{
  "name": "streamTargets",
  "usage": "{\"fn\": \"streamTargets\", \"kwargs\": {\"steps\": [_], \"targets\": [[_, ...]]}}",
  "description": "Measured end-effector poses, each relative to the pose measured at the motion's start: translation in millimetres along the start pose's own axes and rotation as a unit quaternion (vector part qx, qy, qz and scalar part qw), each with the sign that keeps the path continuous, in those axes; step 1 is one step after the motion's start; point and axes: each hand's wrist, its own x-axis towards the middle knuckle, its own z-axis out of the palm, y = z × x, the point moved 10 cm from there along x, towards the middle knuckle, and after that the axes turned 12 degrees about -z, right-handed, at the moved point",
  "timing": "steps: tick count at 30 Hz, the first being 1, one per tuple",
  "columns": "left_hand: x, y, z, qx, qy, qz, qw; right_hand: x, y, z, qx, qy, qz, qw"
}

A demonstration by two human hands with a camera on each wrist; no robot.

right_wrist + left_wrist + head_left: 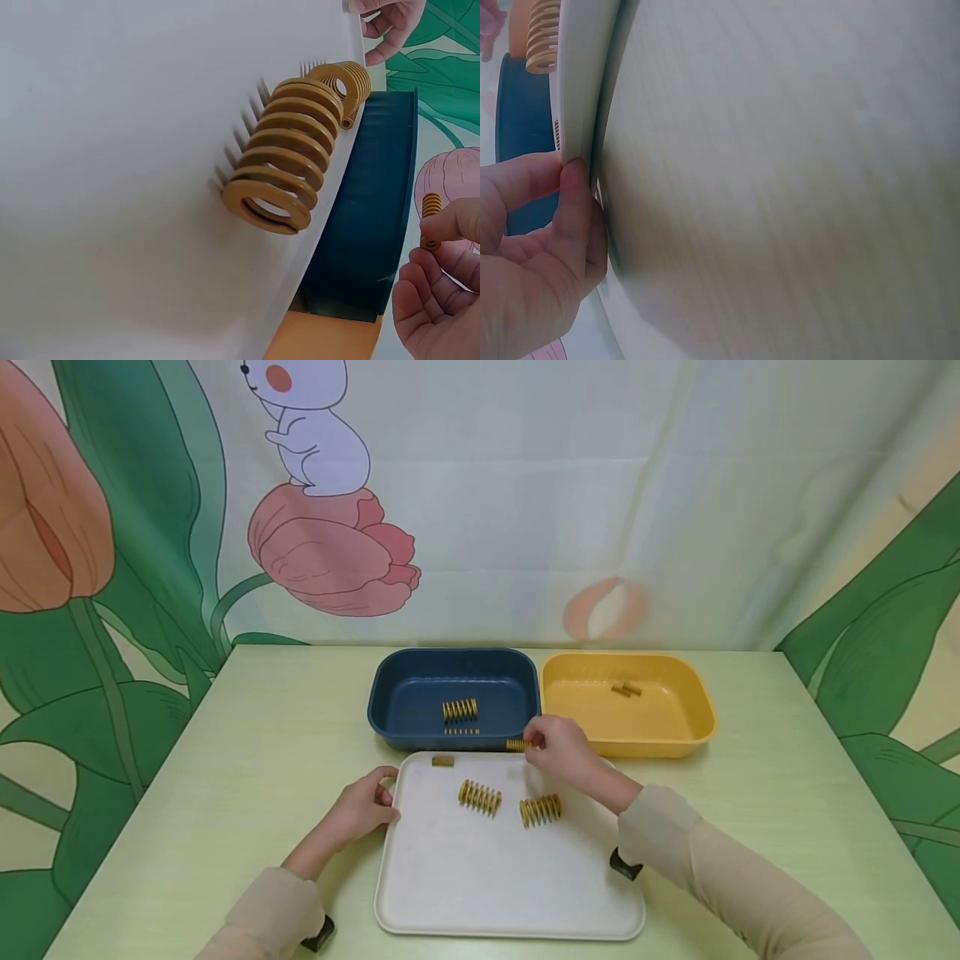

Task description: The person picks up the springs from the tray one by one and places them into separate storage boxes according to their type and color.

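My right hand (562, 749) pinches a small yellow coil spring (517, 746) between thumb and fingertips, near the front wall of the blue bin (408, 741). At the left edge of the white tray (465, 885), my left hand (360, 807) grips the rim between thumb and fingers, as the left wrist view shows. Two large yellow springs (480, 797) lie on the tray, the nearer one filling much of the right wrist view. Another small spring (443, 762) lies by the tray's far left corner.
Inside the blue bin is a large spring (460, 710). The yellow bin (652, 748) stands against its right side and contains small springs (627, 690). Both bins stand just beyond the tray on the pale green table (225, 827). A printed curtain (510, 527) hangs behind.
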Motion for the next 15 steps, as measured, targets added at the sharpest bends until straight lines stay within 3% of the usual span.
{"fn": "streamTargets", "kwargs": {"steps": [8, 15], "targets": [[-0.6, -0.7, 0.5, -0.009, -0.002, -0.002, 1.0, 0, -2, -13, 0.002, 0.038, -0.047, 0.998], [0.6, -0.7, 0.6, -0.009, -0.003, 0.001, 1.0, 3, 0, -23, -0.006, 0.04, -0.021, 0.999]]}}
